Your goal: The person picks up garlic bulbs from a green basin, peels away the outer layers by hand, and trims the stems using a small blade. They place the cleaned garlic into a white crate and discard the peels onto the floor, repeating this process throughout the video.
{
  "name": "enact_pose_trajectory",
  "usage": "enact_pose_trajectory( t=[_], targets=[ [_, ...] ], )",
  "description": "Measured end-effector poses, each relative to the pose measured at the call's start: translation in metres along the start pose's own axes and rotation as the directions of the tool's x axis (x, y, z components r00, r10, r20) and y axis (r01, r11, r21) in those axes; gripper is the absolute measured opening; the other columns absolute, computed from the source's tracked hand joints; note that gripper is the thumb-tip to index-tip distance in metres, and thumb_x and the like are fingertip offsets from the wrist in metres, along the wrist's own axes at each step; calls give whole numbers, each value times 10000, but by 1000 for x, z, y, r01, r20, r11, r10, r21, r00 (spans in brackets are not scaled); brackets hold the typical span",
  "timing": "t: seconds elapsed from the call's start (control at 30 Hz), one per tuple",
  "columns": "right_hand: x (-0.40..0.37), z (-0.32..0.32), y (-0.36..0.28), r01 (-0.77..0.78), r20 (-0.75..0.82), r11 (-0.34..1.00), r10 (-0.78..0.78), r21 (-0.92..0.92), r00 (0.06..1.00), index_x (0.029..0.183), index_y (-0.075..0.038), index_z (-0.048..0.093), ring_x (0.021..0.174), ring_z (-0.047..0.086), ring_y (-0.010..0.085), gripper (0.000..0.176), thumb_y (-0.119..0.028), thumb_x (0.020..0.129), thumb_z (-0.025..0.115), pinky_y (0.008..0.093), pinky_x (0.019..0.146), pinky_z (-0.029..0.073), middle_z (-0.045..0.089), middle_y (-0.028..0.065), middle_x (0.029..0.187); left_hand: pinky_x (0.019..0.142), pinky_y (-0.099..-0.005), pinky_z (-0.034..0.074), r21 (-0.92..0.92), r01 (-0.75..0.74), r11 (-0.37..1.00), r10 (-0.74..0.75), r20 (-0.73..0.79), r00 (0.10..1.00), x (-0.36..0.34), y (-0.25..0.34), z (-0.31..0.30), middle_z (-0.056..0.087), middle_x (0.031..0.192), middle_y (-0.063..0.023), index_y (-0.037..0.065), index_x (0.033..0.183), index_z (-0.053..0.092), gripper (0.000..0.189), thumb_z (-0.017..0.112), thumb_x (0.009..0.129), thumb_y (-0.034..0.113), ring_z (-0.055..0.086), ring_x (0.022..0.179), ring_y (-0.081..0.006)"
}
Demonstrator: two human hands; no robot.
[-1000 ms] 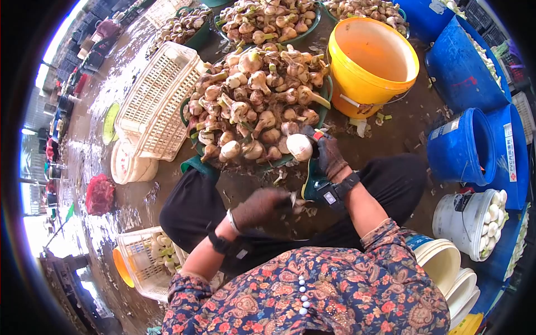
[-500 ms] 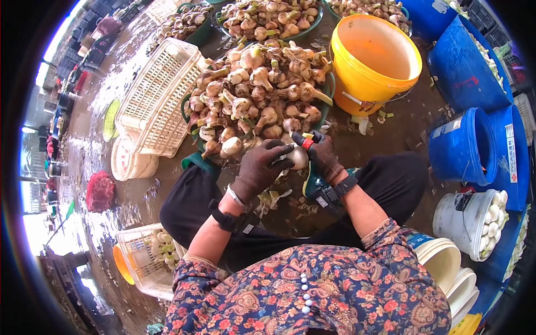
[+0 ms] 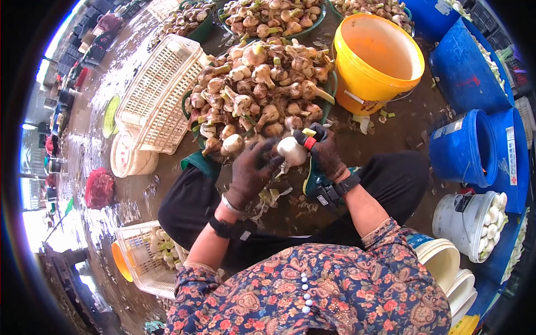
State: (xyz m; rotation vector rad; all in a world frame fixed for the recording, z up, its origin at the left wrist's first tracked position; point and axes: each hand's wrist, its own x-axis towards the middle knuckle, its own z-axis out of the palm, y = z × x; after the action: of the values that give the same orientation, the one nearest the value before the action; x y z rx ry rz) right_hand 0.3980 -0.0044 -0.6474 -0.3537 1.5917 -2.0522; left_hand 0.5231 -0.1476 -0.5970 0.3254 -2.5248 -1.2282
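Observation:
A whitish garlic bulb [image 3: 292, 151] shows between my gloved hands, a strip of loose skin hanging beneath it. My right hand [image 3: 325, 153], with a red band on one finger, is closed on the bulb from its right side; a pale green stem piece shows at its fingertips. My left hand [image 3: 252, 170] is just left of the bulb, fingers curved and apart, slightly smeared by motion. Right beyond both hands, unpeeled garlic bulbs [image 3: 262, 75] are heaped in a green basin [image 3: 330, 89]. Peeled skins [image 3: 269, 200] lie on the ground between my legs.
A yellow bucket [image 3: 379, 84] stands right of the heap, near a blue bucket [image 3: 455, 148]. A white bucket [image 3: 460, 223] holds peeled garlic. White crates [image 3: 162, 89] lean at the left; another crate [image 3: 139, 268] holds stems. More garlic basins stand farther back.
My left hand has drawn back left from the bulb and its fingers have opened. More of the bulb's white surface now shows, with loose skin hanging below. The right hand keeps its hold.

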Motion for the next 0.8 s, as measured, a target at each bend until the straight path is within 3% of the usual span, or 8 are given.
enact_pose_trajectory(
  t=[0.23, 0.47, 0.57, 0.63, 0.67, 0.73, 0.77, 0.8],
  targets=[
    [-4, 0, -9, 4, 165, 1000, -6, 11, 986, 808, -18, 591, 697, 485, 48, 138, -117, 802, 687, 235, 629, 432, 579, -22, 759, 668, -283, 481, -162, -140, 977, 170, 195, 966, 21, -5, -3, 603, 863, -69, 29, 907, 642, 159, 687, 757, 50, 596, 752, -168],
    [2, -5, 9, -44, 47, 999, 45, -13, 998, 849, -39, 611, 670, 500, 53, 175, -181, 802, 701, 230, 607, 429, 583, -29, 738, 617, -403, 465, 106, -280, 954, 205, 450, 869, -16, -13, 5, 570, 751, -134, 50, 806, 580, 135, 650, 765, 158, 571, 711, -352],
    [12, -13, 19, -240, -66, 967, 245, 81, 967, 904, -62, 629, 667, 553, 90, 251, -298, 828, 668, 244, 584, 450, 615, -2, 771, 632, -411, 476, 308, -318, 897, 58, 631, 774, -45, -35, 14, 595, 794, -127, 56, 835, 581, 167, 645, 771, 196, 590, 746, -340],
    [1, -5, 4, -196, -6, 968, 199, 155, 980, 954, -47, 622, 709, 582, 112, 288, -319, 859, 616, 258, 623, 476, 632, 21, 820, 650, -395, 489, 522, -259, 812, -352, 793, 497, -45, -28, 11, 611, 886, -136, 61, 872, 582, 221, 666, 761, 232, 611, 781, -319],
    [-3, -2, -2, -157, 55, 960, 148, 231, 987, 1003, -32, 616, 752, 611, 134, 333, -340, 889, 565, 271, 662, 502, 648, 44, 869, 650, -395, 489, 521, -259, 814, -350, 794, 498, -44, -24, 8, 611, 886, -136, 61, 872, 582, 221, 666, 761, 232, 611, 781, -319],
    [0, -6, 11, -365, 191, 861, 315, 354, 930, 1086, -5, 581, 835, 633, 178, 409, -363, 932, 459, 294, 774, 514, 655, 81, 955, 655, -369, 499, 307, -69, 949, -110, 531, 840, -33, -13, -2, 611, 934, -140, 63, 895, 591, 251, 704, 725, 209, 624, 791, -301],
    [-1, -3, 14, -433, 235, 780, 364, 451, 901, 1097, -12, 576, 847, 631, 184, 409, -365, 934, 449, 294, 796, 508, 652, 87, 963, 655, -369, 499, 309, -69, 949, -113, 532, 839, -26, -4, -1, 611, 934, -140, 63, 895, 591, 251, 704, 725, 209, 624, 791, -301],
    [-2, -1, 16, -496, 285, 684, 407, 535, 868, 1107, -19, 570, 859, 629, 190, 409, -366, 936, 439, 294, 818, 502, 650, 94, 971, 654, -360, 501, 201, -93, 975, 38, 260, 965, -15, 8, 6, 611, 918, -135, 64, 897, 596, 261, 722, 706, 189, 624, 776, -304]
  ],
)
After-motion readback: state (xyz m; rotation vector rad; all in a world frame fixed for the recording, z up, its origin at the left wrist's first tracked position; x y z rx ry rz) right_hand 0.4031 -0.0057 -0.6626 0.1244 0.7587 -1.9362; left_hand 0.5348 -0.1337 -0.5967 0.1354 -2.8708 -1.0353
